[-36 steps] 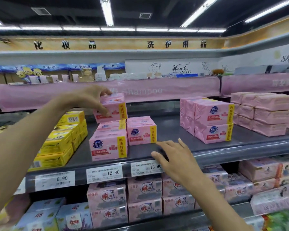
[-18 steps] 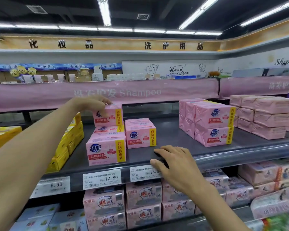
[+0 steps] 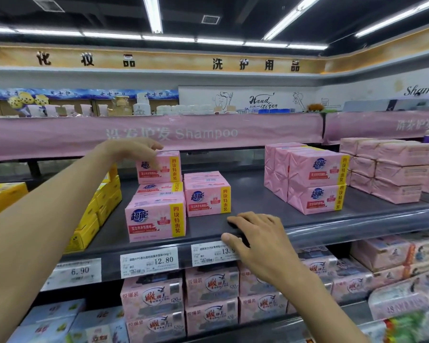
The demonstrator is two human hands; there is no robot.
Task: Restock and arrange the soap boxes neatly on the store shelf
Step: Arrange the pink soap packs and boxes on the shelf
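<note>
Two hands in frame. Your left hand (image 3: pixel 134 152) is on the top soap box (image 3: pixel 162 167): fingers curled over its top edge, thumb on the printed front face, so it grips the box.

That box is at the back left of the grey shelf (image 3: pixel 248 194), on top of a lower soap box (image 3: pixel 159 188). Can't tell whether it's fully seated or just touching. Its long axis runs left-right along the shelf. The printed face points at you, the text is upright, and the yellow strip is at its right end. It looks level.

The front soap box (image 3: pixel 155 220) stands directly in front of that pair, near the shelf lip, with the same orientation. A single soap box (image 3: pixel 207 195) sits just beside them on the right, set back a little and also facing you.

Your right hand (image 3: pixel 260 241) holds nothing. It lies palm down on the shelf's front edge with the fingers loosely spread. The thumb hangs over the price rail and covers the end of the 13.9 price tag (image 3: pixel 212 253).

A two-high pink stack (image 3: pixel 316 180) stands well apart to the right, turned slightly. Yellow boxes (image 3: pixel 97 211) are stacked left of the soap group.
</note>
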